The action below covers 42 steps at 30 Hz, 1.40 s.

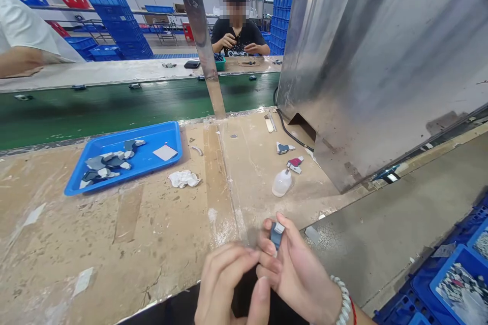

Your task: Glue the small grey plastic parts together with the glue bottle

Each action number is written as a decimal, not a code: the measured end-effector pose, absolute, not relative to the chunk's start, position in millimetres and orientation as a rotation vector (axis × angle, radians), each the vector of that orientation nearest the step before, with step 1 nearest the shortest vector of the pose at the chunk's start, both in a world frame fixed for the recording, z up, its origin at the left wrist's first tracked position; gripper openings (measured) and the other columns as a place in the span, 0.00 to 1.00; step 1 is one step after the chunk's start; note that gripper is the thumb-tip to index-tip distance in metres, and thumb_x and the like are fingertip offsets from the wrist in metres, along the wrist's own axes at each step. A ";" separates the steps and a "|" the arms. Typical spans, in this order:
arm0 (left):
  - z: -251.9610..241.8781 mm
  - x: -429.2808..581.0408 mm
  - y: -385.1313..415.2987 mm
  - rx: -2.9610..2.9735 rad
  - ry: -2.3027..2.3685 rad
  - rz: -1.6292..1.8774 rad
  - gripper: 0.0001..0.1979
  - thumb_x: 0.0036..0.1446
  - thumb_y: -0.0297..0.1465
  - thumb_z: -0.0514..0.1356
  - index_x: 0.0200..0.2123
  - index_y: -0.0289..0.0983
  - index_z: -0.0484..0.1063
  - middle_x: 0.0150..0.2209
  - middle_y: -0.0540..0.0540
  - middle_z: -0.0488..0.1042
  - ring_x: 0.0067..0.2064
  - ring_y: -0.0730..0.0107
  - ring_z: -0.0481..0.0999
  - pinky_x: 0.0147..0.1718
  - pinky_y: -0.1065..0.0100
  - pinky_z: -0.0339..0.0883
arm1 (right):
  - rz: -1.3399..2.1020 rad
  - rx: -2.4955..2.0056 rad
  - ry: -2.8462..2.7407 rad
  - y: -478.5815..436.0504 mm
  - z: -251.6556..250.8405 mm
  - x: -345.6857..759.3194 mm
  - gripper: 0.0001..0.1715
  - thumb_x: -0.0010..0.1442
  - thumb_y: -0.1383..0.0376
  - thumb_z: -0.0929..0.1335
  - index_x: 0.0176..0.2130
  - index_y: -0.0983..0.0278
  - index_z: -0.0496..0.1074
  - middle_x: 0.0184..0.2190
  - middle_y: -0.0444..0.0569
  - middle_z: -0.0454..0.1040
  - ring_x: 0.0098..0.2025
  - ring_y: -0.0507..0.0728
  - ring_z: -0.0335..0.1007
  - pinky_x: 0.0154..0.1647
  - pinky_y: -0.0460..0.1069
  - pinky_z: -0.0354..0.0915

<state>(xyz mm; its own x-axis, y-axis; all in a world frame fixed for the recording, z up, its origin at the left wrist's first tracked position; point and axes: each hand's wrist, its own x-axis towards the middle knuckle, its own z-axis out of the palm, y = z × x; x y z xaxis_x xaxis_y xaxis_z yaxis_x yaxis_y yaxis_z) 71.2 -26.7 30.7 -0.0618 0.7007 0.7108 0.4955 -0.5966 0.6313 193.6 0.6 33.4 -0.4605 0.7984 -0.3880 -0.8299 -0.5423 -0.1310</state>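
By the edge of the worn bench [171, 233], I watched the right hand [295, 266] pinch a blue-grey part [276, 238], the left hand [221, 282] half-curled, apparently empty; close handling seemed underway, the next move needing steadiness.

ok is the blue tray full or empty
Partly filled: grey and white parts lie at left in the blue tray, a flat pale card at right, with bare tray floor between.

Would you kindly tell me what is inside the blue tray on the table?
The blue tray holds overlapping grey and white parts and, apart from them, a flat pale square. Whatever lies beneath these is covered.
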 end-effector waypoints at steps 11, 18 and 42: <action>20.2 46.1 -11.1 2.025 1.535 1.496 0.10 0.65 0.29 0.62 0.49 0.40 0.73 0.45 0.46 0.77 0.46 0.69 0.78 0.39 0.75 0.74 | 2.005 -0.623 -0.783 -13.4 21.9 183.5 0.30 0.65 0.42 0.64 0.58 0.55 0.68 0.52 0.51 0.73 0.50 0.58 0.73 0.58 0.57 0.63; 9.3 21.3 9.4 2.217 1.592 1.354 0.09 0.68 0.33 0.59 0.50 0.42 0.73 0.43 0.47 0.79 0.44 0.67 0.81 0.42 0.70 0.76 | 1.001 -1.400 -1.026 1.7 11.2 233.9 0.25 0.63 0.50 0.71 0.54 0.56 0.63 0.50 0.51 0.69 0.52 0.61 0.69 0.58 0.59 0.63; -14.5 30.3 -5.3 2.327 1.617 1.519 0.14 0.59 0.16 0.63 0.44 0.37 0.79 0.47 0.43 0.82 0.48 0.62 0.83 0.47 0.65 0.79 | 1.120 -1.300 -1.353 44.6 -6.7 253.5 0.30 0.61 0.53 0.72 0.56 0.58 0.61 0.47 0.52 0.78 0.49 0.61 0.75 0.49 0.55 0.69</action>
<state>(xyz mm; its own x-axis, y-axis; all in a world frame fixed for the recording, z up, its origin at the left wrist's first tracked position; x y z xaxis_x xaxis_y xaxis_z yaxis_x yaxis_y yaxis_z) 30.3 -5.3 -14.5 0.0487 0.6922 0.7200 0.7617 -0.4921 0.4215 253.5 44.6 -6.7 -0.0189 0.9995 0.0254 0.1617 0.0281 -0.9864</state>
